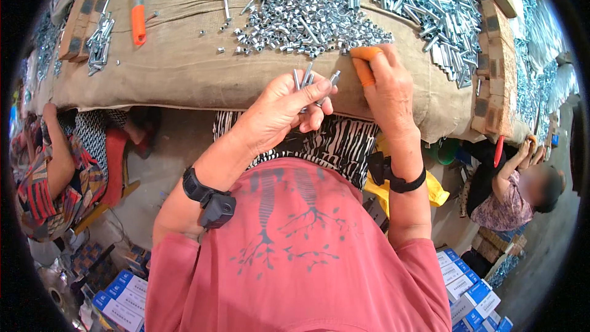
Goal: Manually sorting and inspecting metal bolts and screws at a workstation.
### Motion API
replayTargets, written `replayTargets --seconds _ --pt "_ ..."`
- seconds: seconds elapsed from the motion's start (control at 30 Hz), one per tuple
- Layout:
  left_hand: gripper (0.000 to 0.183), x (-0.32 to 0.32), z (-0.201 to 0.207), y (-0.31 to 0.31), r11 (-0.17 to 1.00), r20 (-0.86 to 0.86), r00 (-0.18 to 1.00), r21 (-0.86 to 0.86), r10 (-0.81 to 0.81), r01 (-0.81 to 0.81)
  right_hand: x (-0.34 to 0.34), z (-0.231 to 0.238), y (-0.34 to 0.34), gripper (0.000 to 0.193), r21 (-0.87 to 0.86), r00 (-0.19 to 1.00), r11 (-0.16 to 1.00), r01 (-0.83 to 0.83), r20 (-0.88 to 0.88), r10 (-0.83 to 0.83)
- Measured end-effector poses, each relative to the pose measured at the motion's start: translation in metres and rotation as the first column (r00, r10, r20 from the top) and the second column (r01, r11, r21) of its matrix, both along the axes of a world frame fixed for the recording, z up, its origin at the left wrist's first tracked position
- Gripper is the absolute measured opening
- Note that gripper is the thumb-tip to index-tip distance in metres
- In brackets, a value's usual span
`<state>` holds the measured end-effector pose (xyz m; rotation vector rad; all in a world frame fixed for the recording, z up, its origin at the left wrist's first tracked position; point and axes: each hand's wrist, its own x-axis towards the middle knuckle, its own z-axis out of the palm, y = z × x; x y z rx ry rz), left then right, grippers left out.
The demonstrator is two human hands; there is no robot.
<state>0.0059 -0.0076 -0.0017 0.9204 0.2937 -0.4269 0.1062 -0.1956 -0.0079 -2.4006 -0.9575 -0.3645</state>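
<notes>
Several slim silvery metal bolts [306, 80] stick out at different angles from my left hand [279, 110], which is closed around them in front of the cloth-covered table edge. One bolt has a thicker body and a narrower tip. My right hand [388, 83] wears orange finger covers [365, 64] on two fingers. Its fingers are bent together at the near edge of a pile of short metal sleeves [307, 21], touching it. Whatever lies between those fingertips is too small to make out.
Long metal tubes [424, 12] lie heaped at the right. Wooden blocks [495, 67] edge both table ends. An orange-handled tool [139, 24] lies at the left. Other people sit at the left [61, 172] and right [507, 190]. Blue-white boxes [470, 292] stand behind me.
</notes>
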Motion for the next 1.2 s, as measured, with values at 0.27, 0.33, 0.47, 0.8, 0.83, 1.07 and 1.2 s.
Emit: replayTargets --seconds 0.27,0.33,0.47,0.8,0.83,1.07,1.2 --pt "0.019 -0.009 0.004 -0.003 0.997 0.043 0.999 -0.082 0.013 -0.01 -0.042 0.008 -0.004 0.021 0.646 0.561 0.696 0.313 -0.717 0.413" --pt "0.018 -0.011 0.005 -0.005 0.997 0.041 0.999 -0.082 0.001 0.002 -0.05 0.011 -0.002 0.023 0.669 0.539 0.662 0.337 -0.714 0.447" --pt "0.017 -0.014 0.008 -0.007 0.996 0.013 1.0 -0.088 0.004 -0.003 -0.057 0.013 -0.006 0.027 0.69 0.457 0.606 0.395 -0.72 0.522" --pt "0.017 -0.019 0.011 -0.006 0.998 0.037 0.999 -0.066 0.017 -0.015 -0.055 0.019 -0.003 0.026 0.619 0.412 0.659 0.428 -0.782 0.468" --pt "0.017 -0.019 0.01 -0.006 0.999 0.052 0.999 -0.04 0.013 -0.011 -0.053 0.019 -0.004 0.026 0.619 0.412 0.659 0.427 -0.782 0.467" --pt "0.017 -0.019 0.01 -0.004 0.983 0.142 0.989 0.183 -0.047 0.02 -0.039 0.017 -0.014 0.014 0.472 0.281 0.812 0.344 -0.877 0.39" --pt "0.016 -0.021 0.014 0.001 0.987 0.13 0.991 0.16 -0.036 0.015 -0.044 0.022 -0.01 0.019 0.41 0.24 0.801 0.437 -0.911 0.335"
